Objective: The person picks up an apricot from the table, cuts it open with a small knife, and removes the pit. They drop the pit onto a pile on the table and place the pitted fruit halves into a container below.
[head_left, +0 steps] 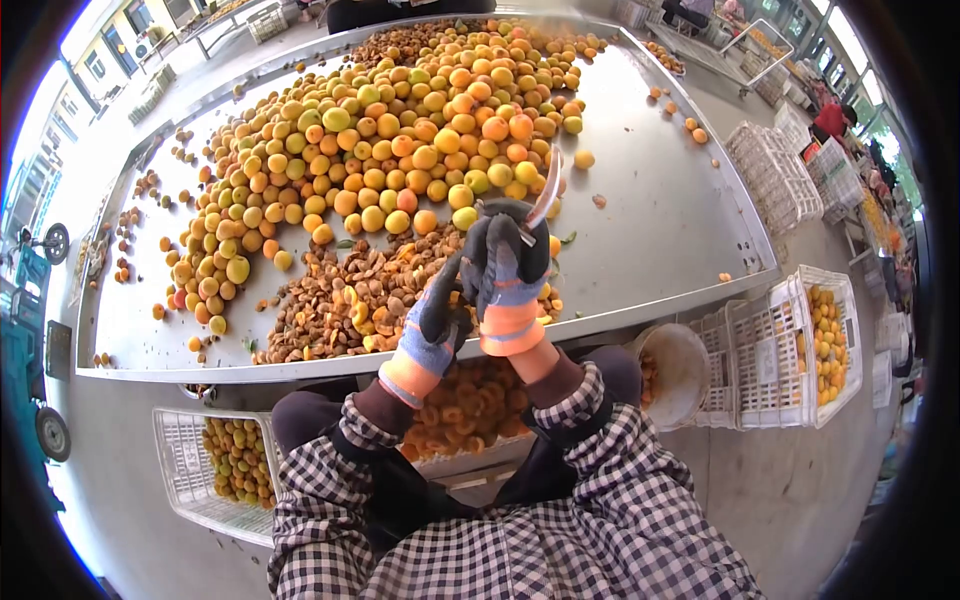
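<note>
My right hand (510, 275), in a grey-and-blue glove with an orange cuff, is closed round a knife (549, 190) with a curved blade pointing up and away. Just left of it and slightly lower, my left hand (432, 330), gloved alike, has its fingers curled in against the right hand. Whatever lies between its fingers is hidden. Both hands are above the near edge of the metal table (660, 210). Beyond them spreads a big heap of apricots (400, 140). Brown apricot pits (340, 305), mixed with a few orange pieces, lie to their left.
Below the table edge, between my knees, sits a container of apricot halves (465, 405). A crate of apricots (180, 450) stands at left, another (805, 400) at right beside a white bucket (692, 375). Stacked crates (770, 175) and a cart (760, 55) are farther right.
</note>
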Motion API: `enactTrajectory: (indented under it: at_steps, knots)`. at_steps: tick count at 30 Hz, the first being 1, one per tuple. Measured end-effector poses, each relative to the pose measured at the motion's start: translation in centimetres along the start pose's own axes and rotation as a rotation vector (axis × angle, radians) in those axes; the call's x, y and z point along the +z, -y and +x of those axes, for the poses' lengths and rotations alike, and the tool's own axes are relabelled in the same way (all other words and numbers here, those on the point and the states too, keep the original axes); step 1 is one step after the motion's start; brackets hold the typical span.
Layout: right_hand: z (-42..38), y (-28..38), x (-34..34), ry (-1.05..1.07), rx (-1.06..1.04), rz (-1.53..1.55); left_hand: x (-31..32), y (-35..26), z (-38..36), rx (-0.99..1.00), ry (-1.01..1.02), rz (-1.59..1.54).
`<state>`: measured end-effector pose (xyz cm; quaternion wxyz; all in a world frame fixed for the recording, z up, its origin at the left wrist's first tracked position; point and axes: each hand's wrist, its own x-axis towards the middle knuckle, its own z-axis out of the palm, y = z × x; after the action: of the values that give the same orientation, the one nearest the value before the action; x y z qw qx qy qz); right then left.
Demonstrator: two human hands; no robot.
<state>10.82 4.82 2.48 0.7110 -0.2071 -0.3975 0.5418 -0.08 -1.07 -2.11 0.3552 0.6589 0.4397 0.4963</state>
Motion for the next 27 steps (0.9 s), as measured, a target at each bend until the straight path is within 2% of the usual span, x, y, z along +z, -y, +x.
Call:
enactTrajectory:
  at_steps: [2,4,5,8,9,10,12,13,14,16,17,18,20,22,25,27]
  knots:
    - [0.0,-0.1,0.3,-0.075,0.023,0.03,0.2,0.6,0.0,0.045,-0.025,0.042]
    - [0.8,-0.8,-0.1,-0.162,0.104,0.105,0.0,-0.2,0.1,-0.173,0.006,-0.007]
    - [1.1,-0.9,-0.3,-0.217,0.141,0.058,0.3,0.1,0.6,-0.006,-0.055,0.054]
    - [1.2,-0.5,-0.6,-0.269,0.261,0.226,-0.4,-1.1,0.7,-0.031,0.012,0.184]
    - [1.4,-0.8,-0.1,-0.359,0.265,0.17,-0.3,-1.8,0.9,-0.028,0.026,0.245]
    - [1.5,-1.5,-0.5,-0.356,0.26,0.172,-0.4,-1.9,0.9,-0.023,0.026,0.247]
    - [1.7,-2.0,-0.6,-0.409,0.211,-0.077,-0.4,-1.6,0.8,0.068,0.074,0.464]
    - [1.5,-1.8,-1.0,-0.531,0.395,0.193,-0.7,-0.8,0.8,0.152,0.085,0.479]
    - [1.6,-1.6,-1.1,-0.527,0.39,0.195,-0.6,0.4,0.6,0.157,0.083,0.481]
    - [1.9,-1.7,-1.4,-0.637,0.633,0.338,-0.5,2.0,0.4,0.1,0.164,0.468]
    - [1.7,-2.5,-0.9,-0.681,0.539,0.307,0.4,1.4,0.8,0.259,0.042,0.438]
    - [1.7,-2.6,-1.2,-0.672,0.537,0.311,0.3,1.0,0.9,0.265,0.037,0.444]
    - [1.9,-2.1,-1.1,-0.58,0.476,0.363,0.0,0.3,0.9,0.068,0.086,0.374]
    - [2.4,-0.4,-0.7,-0.535,0.433,0.349,-0.8,-0.8,1.1,-0.109,0.097,0.456]
    - [2.8,0.8,-1.4,-0.467,0.33,0.315,-1.9,0.6,1.4,0.001,0.066,0.496]
    - [2.7,1.1,-1.4,-0.439,0.314,0.248,-1.9,0.8,2.1,-0.148,-0.058,0.611]
